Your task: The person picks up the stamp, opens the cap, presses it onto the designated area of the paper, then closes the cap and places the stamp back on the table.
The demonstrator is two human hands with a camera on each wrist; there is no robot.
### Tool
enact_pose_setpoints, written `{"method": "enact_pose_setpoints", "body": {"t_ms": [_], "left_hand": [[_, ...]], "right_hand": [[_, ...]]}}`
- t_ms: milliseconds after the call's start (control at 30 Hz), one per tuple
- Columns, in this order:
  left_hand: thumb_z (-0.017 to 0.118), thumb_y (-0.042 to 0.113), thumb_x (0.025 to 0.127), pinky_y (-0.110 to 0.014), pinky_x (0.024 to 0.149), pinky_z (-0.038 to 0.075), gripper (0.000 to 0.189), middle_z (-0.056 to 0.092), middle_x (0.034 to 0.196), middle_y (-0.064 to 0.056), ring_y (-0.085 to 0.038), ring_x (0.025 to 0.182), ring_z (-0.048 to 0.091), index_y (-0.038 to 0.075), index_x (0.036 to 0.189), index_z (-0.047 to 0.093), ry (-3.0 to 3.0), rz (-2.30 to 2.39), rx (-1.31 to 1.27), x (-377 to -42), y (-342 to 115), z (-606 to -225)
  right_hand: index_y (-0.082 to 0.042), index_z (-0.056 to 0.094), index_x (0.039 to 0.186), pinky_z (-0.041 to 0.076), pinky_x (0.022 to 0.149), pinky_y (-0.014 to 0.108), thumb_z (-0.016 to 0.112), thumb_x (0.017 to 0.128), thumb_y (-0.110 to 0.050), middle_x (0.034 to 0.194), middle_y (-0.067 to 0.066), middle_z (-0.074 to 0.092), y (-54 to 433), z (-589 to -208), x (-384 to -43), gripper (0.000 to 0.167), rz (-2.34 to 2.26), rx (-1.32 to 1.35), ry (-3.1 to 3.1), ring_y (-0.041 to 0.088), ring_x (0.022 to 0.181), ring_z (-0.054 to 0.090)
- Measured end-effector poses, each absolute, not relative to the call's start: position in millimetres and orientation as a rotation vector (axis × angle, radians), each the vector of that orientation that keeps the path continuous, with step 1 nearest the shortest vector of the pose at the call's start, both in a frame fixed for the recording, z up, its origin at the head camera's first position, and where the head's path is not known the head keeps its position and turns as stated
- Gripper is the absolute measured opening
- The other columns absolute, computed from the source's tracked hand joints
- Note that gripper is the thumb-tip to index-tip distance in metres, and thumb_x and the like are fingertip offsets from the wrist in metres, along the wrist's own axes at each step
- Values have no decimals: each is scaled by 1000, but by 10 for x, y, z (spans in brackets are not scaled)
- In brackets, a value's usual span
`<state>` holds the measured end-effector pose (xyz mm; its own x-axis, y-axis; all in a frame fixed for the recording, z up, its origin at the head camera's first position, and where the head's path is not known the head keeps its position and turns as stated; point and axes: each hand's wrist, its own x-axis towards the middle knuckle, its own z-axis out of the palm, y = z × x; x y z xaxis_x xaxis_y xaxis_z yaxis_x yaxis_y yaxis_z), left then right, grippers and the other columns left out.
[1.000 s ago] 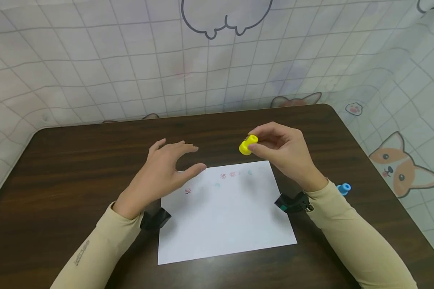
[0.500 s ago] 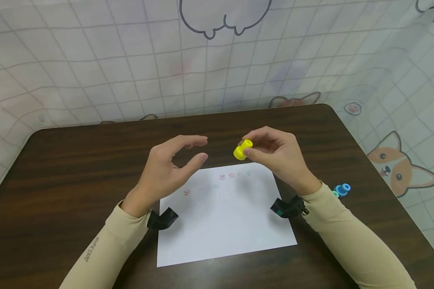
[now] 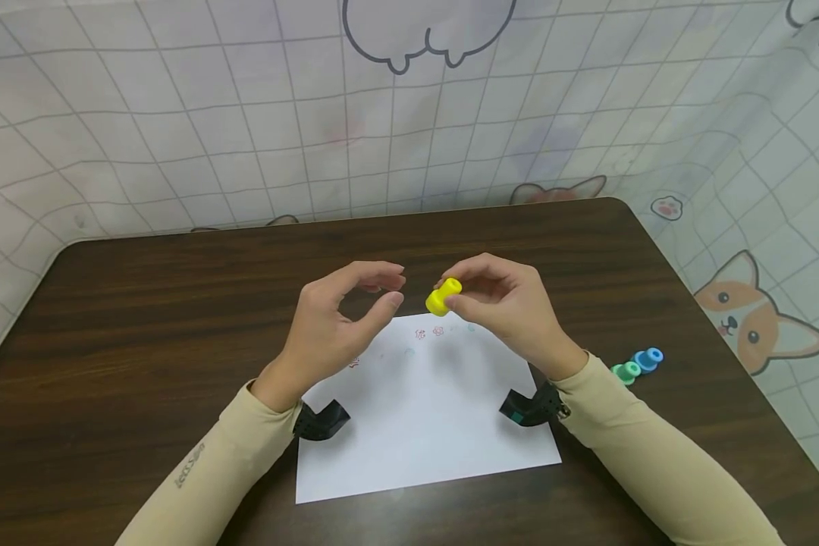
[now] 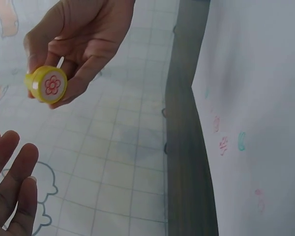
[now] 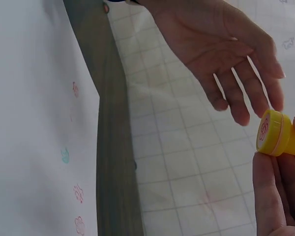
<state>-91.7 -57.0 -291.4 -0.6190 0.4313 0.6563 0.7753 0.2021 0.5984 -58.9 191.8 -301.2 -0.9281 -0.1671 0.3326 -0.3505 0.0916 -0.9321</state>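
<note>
A yellow toy stamp point(image 3: 444, 296) is pinched between the thumb and fingers of my right hand point(image 3: 515, 311), above the far edge of the white paper point(image 3: 430, 425). Its round face carries a red flower, seen plainly on the stamp point(image 4: 51, 85) in the left wrist view. My left hand point(image 3: 337, 326) hovers over the paper's far left corner, fingers apart from the thumb and holding nothing. A small gap separates its fingertips from the stamp. Several small red and green prints point(image 3: 420, 334) mark the paper's far part; my left hand partly covers one.
A green stamp point(image 3: 626, 371) and a blue stamp point(image 3: 647, 359) stand side by side on the dark wooden table point(image 3: 143, 341), right of my right forearm. A white grid-patterned curtain point(image 3: 246, 114) with cartoon animals hangs behind the table and along its right side.
My right hand has come left and nearer with the yellow stamp. My left hand has moved right, its fingers drawing closer to the thumb. The green stamp has come into sight.
</note>
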Motion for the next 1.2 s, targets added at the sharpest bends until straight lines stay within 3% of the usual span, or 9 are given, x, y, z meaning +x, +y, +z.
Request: {"method": "enact_pose_setpoints", "body": {"t_ms": [367, 700, 1200], "left_hand": [[80, 5, 87, -26, 88, 59, 31, 78, 106, -7, -17, 97, 73, 5, 117, 71, -2140, -1416, -1142, -899, -518, -2975], [85, 7, 83, -26, 85, 61, 34, 77, 104, -5, -15, 96, 73, 7, 114, 71, -2128, -1431, -1133, -884, -490, -3028], [91, 7, 76, -26, 84, 61, 39, 77, 105, -7, -15, 92, 74, 6, 109, 71, -2099, -1495, -1132, -826, -426, -3067]], "right_hand": [[6, 68, 112, 62, 82, 22, 73, 88, 7, 107, -7, 74, 1864, -3040, -568, 24, 2058, 522, -2179, 14, 91, 73], [-3, 69, 109, 63, 83, 22, 75, 90, 3, 107, -5, 74, 1826, -3054, -539, 21, 2147, 526, -2126, 14, 90, 72], [8, 64, 113, 64, 84, 24, 73, 90, 4, 106, -3, 70, 1732, -3081, -501, 26, 2150, 476, -2147, 13, 90, 71]]}}
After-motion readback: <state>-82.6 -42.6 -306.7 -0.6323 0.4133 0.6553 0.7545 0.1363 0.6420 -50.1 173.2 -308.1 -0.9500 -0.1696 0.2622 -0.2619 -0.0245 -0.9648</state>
